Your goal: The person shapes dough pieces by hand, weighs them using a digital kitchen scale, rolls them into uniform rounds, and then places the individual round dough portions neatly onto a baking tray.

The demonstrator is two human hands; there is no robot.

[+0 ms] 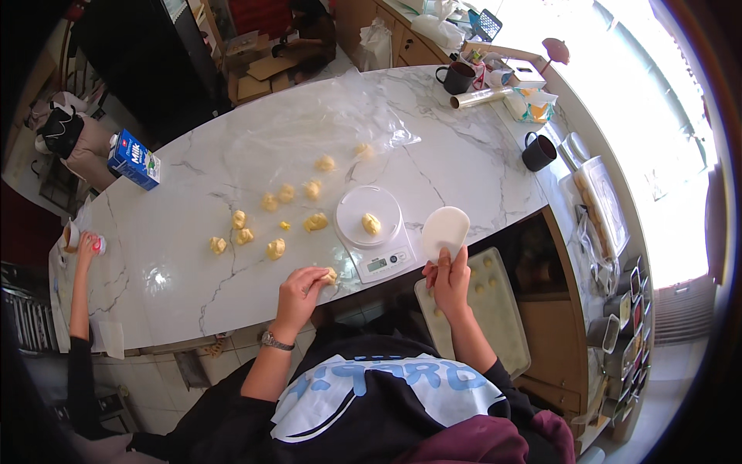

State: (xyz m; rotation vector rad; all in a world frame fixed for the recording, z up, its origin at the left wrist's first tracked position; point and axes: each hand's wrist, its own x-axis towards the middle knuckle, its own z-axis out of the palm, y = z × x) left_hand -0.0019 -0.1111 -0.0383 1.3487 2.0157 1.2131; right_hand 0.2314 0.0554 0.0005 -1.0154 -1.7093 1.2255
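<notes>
My left hand (301, 298) pinches a small dough piece (331, 274) near the counter's front edge, left of the scale. My right hand (450, 282) holds a rounded white scraper (445, 230) up beside the scale. The white digital scale (386, 261) carries one pale yellow dough lump (370, 224); its display is lit. Several more dough lumps (315, 223) are scattered over the marble counter to the left and behind the scale, some on or under a crumpled clear plastic sheet (301, 124).
A blue carton (134, 159) stands at the left. A co-worker's hand (91, 242) grips a small red-and-white container. Dark mugs (539, 152), a film roll (479, 97) and a long lidded container (599, 205) line the right side. Below the counter lies a tray (502, 332) holding several dough balls.
</notes>
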